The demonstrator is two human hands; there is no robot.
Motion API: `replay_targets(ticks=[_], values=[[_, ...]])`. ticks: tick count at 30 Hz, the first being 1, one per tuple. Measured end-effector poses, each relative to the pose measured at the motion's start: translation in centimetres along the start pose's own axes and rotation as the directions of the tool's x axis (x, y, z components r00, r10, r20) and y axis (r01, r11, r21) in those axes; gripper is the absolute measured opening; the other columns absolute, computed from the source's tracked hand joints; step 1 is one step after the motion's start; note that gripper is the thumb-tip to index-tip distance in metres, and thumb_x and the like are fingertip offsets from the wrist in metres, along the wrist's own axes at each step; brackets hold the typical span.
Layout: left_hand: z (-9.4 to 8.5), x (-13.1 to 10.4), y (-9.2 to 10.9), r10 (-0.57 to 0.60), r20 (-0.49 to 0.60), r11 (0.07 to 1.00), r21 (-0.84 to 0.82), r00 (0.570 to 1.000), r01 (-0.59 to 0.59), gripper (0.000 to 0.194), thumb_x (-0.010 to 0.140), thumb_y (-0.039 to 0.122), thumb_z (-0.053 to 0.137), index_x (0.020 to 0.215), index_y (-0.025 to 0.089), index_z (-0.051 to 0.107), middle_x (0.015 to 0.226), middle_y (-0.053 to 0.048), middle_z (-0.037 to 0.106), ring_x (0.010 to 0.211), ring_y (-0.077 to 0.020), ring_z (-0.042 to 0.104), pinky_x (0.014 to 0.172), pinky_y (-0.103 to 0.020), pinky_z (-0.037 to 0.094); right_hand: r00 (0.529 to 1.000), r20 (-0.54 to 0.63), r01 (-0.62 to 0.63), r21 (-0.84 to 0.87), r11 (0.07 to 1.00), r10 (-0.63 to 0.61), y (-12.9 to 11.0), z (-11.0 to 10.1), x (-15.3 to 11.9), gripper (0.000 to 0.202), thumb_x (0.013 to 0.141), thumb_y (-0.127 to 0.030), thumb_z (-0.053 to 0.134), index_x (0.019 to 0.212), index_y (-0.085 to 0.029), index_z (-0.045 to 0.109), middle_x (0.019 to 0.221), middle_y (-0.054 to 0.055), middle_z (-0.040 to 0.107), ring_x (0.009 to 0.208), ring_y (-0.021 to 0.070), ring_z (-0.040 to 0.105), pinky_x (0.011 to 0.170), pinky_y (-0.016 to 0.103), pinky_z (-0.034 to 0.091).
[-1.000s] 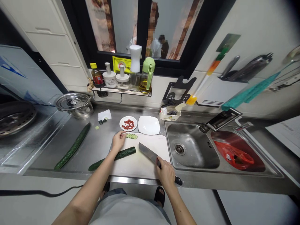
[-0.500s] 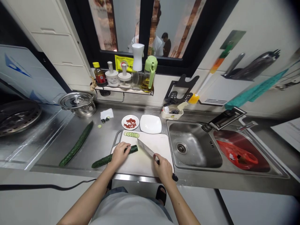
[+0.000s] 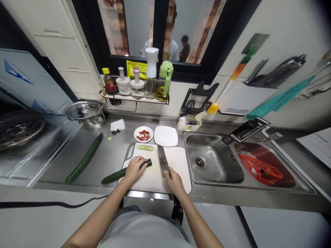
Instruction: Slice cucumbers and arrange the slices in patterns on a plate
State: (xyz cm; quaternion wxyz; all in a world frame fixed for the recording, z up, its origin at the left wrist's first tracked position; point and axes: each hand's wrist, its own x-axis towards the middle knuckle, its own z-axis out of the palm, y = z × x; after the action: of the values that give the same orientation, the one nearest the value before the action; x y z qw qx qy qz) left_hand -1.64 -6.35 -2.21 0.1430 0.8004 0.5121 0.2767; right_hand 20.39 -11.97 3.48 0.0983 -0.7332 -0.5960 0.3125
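Observation:
My left hand (image 3: 134, 169) is closed over a dark green cucumber (image 3: 115, 176), whose cut end rests on the white cutting board (image 3: 152, 182) while the other end reaches past the board's left edge. In my right hand (image 3: 175, 182) is a kitchen knife (image 3: 162, 159), its blade pointing away from me, to the right of the cucumber's cut end and apart from it. A row of several thin cucumber slices (image 3: 144, 147) lies near the board's far left corner. Behind the board stand a small plate of chopped red pieces (image 3: 143, 134) and a white square plate (image 3: 166, 136).
Another cucumber (image 3: 85, 156) lies on the counter at left. Near the lidded steel pot (image 3: 86, 115) are a white paper (image 3: 117, 124) and cucumber ends. A double sink (image 3: 214, 158) with a red bag (image 3: 261, 170) is at right. A shelf (image 3: 137, 99) holds seasoning containers.
The knife has turned in my right hand, its blade now pointing more straight away from me; the right hand has shifted slightly left. My left hand stays on the cucumber.

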Motion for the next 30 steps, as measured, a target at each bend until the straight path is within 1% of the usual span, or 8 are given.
replay_targets(ticks=[3,6,10,14,22,30], values=[[0.1,0.1,-0.2,0.011,-0.005,1.000,-0.005,1.000,-0.011,0.020,0.090,0.031,0.052,0.102,0.023,0.066,0.096,-0.005,0.064,0.091,-0.0189,0.057,0.082,-0.033,0.044,0.999,0.040,0.016,-0.053,0.998,-0.014,-0.5,0.0,0.0,0.034,0.095,-0.032,0.034,0.114,-0.016,0.058,0.101,0.009,0.069,0.091,0.0182,0.063,0.071,0.023,0.036],[0.4,0.2,-0.4,0.036,-0.008,0.999,-0.027,0.999,-0.037,0.022,0.090,0.031,0.052,0.104,0.024,0.067,0.097,-0.005,0.064,0.091,-0.0180,0.058,0.083,-0.033,0.045,0.998,0.055,0.045,-0.112,0.993,-0.039,-1.3,0.1,0.0,0.033,0.096,-0.029,0.033,0.114,-0.014,0.057,0.104,0.011,0.069,0.094,0.0192,0.062,0.072,0.024,0.036],[0.7,0.2,-0.7,0.068,-0.002,0.996,-0.055,0.998,-0.068,0.024,0.091,0.032,0.051,0.107,0.025,0.068,0.102,-0.005,0.064,0.094,-0.0169,0.059,0.086,-0.032,0.046,0.993,0.096,0.087,-0.169,0.982,-0.072,-2.5,0.1,-0.1,0.030,0.096,-0.027,0.033,0.107,-0.014,0.058,0.099,0.011,0.069,0.091,0.0193,0.063,0.070,0.024,0.035],[1.0,0.1,-0.8,0.077,0.023,0.995,-0.057,0.997,-0.076,0.026,0.091,0.032,0.050,0.110,0.026,0.067,0.104,-0.005,0.064,0.094,-0.0160,0.059,0.085,-0.030,0.048,0.990,0.116,0.102,-0.209,0.972,-0.079,-3.4,0.1,-0.2,0.029,0.096,-0.026,0.033,0.106,-0.014,0.058,0.097,0.012,0.069,0.090,0.0197,0.063,0.069,0.025,0.035],[1.5,0.0,-1.1,0.099,0.027,0.995,-0.028,0.995,-0.098,0.026,0.091,0.031,0.050,0.111,0.028,0.067,0.102,-0.004,0.063,0.093,-0.0158,0.057,0.082,-0.029,0.048,0.988,0.135,0.103,-0.236,0.966,-0.072,-4.3,0.4,-0.3,0.031,0.096,-0.025,0.032,0.108,-0.014,0.058,0.098,0.013,0.069,0.090,0.0213,0.064,0.069,0.026,0.036],[1.5,0.0,-1.1,0.113,0.035,0.993,-0.017,0.993,-0.113,0.026,0.091,0.029,0.050,0.112,0.028,0.067,0.102,-0.004,0.063,0.094,-0.0161,0.056,0.082,-0.029,0.048,0.987,0.149,0.094,-0.249,0.964,-0.057,-4.6,0.5,-0.3,0.032,0.096,-0.024,0.032,0.111,-0.012,0.057,0.100,0.015,0.069,0.093,0.0223,0.064,0.073,0.027,0.039]])
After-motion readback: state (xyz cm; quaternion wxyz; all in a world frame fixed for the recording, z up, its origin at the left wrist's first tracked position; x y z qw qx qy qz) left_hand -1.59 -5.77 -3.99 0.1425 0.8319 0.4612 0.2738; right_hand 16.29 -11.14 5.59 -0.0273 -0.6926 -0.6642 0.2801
